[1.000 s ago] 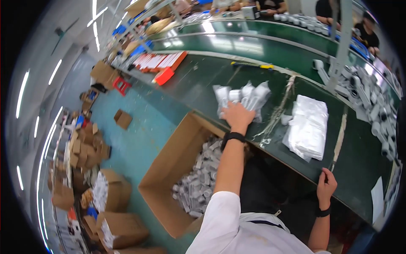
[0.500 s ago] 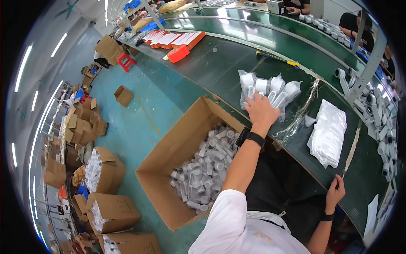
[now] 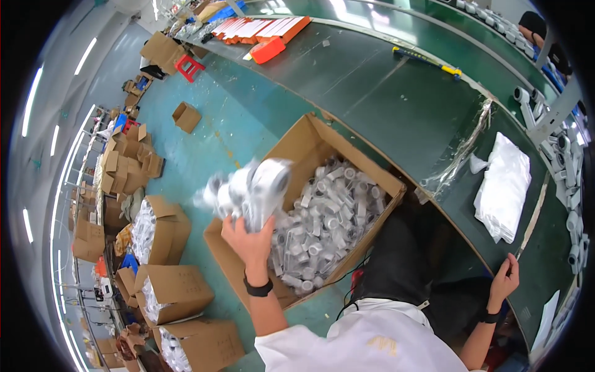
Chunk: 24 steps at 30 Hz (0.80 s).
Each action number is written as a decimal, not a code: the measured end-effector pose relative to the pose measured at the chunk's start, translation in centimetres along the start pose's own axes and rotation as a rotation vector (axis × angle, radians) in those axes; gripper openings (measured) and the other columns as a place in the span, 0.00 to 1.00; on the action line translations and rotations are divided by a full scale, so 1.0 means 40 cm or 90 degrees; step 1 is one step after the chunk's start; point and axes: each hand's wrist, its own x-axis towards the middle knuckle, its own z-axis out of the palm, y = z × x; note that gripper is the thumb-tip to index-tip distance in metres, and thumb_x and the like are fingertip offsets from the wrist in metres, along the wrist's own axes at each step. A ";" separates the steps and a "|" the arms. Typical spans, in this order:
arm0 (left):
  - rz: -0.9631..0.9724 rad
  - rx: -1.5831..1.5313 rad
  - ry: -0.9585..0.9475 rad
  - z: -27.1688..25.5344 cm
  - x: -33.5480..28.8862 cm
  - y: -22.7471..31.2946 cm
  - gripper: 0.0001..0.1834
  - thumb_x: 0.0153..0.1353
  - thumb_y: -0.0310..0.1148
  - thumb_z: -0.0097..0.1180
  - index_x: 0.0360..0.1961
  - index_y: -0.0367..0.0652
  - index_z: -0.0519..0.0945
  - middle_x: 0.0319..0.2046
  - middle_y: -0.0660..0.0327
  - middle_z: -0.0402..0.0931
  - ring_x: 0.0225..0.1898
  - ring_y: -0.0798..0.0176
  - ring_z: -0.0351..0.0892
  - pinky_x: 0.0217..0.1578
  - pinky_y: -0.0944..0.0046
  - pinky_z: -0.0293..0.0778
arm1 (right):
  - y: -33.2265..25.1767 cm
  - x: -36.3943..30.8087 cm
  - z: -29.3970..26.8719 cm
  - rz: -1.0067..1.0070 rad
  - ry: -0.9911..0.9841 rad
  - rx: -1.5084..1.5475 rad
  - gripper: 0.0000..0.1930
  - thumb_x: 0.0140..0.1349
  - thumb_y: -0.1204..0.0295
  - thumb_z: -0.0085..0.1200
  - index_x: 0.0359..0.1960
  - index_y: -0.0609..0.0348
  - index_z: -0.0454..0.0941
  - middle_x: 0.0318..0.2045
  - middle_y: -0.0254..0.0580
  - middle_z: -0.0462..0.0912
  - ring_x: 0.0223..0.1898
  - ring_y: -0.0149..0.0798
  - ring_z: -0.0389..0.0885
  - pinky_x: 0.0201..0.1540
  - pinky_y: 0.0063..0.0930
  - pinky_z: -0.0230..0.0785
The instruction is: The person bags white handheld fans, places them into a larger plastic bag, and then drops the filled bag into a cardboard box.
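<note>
My left hand (image 3: 248, 242) is closed on a bunch of bagged white plastic parts (image 3: 251, 186), blurred by motion. It holds them above the left side of a large open cardboard box (image 3: 245, 273). Inside that box lies a heap of similar bagged parts (image 3: 328, 217), white and grey with rounded heads. My right hand (image 3: 505, 279) rests at the edge of the dark green bench (image 3: 359, 93), fingers slightly bent and nothing visible in them. Just beyond it on the bench lies a stack of clear plastic bags (image 3: 505, 186).
A yellow-and-black tool (image 3: 427, 63) and an orange container (image 3: 268, 49) lie on the bench. Loose white-grey parts (image 3: 567, 180) line the right side. Filled cartons (image 3: 176, 294) stand on the floor at left, and a red stool (image 3: 188, 67) stands farther back.
My left hand has lifted the bagged parts off the bench and carried them left over the box. The view has shifted. My right hand stays at the bench edge.
</note>
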 end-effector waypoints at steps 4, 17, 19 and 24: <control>-0.068 0.118 -0.051 -0.006 -0.131 -0.225 0.32 0.36 0.46 0.74 0.38 0.32 0.79 0.53 0.45 0.67 0.55 0.37 0.63 0.52 0.42 0.64 | 0.016 0.007 0.007 0.016 -0.022 -0.008 0.11 0.67 0.73 0.50 0.45 0.65 0.79 0.35 0.36 0.82 0.34 0.26 0.76 0.38 0.20 0.69; 0.145 0.286 -0.767 0.166 -0.482 -0.423 0.34 0.45 0.57 0.63 0.48 0.44 0.81 0.59 0.52 0.64 0.59 0.37 0.60 0.57 0.39 0.61 | 0.048 0.015 0.000 -0.010 -0.003 -0.066 0.12 0.69 0.70 0.49 0.47 0.65 0.79 0.40 0.39 0.83 0.41 0.30 0.77 0.47 0.23 0.68; 0.137 0.267 -0.822 0.188 -0.528 -0.440 0.34 0.46 0.57 0.63 0.48 0.44 0.81 0.60 0.52 0.63 0.60 0.36 0.59 0.58 0.39 0.61 | 0.046 0.013 -0.005 -0.015 0.001 -0.082 0.12 0.68 0.70 0.49 0.47 0.65 0.79 0.40 0.39 0.83 0.41 0.30 0.77 0.47 0.23 0.69; 0.145 0.141 -0.929 0.227 -0.594 -0.505 0.38 0.50 0.61 0.60 0.57 0.47 0.75 0.69 0.53 0.50 0.65 0.29 0.50 0.60 0.32 0.55 | 0.033 0.013 0.001 -0.039 0.031 -0.104 0.11 0.67 0.71 0.50 0.45 0.64 0.80 0.38 0.38 0.83 0.38 0.28 0.77 0.44 0.22 0.69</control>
